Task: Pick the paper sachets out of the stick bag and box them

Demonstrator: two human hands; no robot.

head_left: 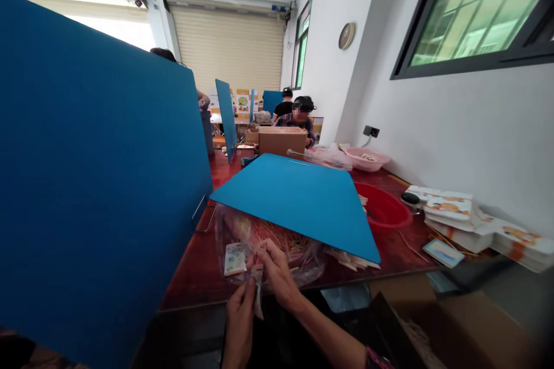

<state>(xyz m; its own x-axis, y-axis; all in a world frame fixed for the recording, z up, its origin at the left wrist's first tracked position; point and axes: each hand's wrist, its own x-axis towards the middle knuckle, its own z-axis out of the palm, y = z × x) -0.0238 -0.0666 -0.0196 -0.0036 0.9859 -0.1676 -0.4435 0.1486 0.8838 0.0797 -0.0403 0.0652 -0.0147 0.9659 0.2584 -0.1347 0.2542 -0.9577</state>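
Bright window (467,14) light, dim blurry lower-right corner.

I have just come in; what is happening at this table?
Someone is working at a dark red table. Their left hand pinches a narrow packet-like piece; their right hand is at its upper end, the exact grip unclear. Just beyond lies a clear plastic bag with thin reddish sticks, partly hidden by a blue panel.

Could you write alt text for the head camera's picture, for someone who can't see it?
A person's left hand holds a narrow packet, the right hand at its upper end, by the edge of a dark red table. Beyond, a clear bag of thin sticks lies partly under a blue panel, near a red basin.
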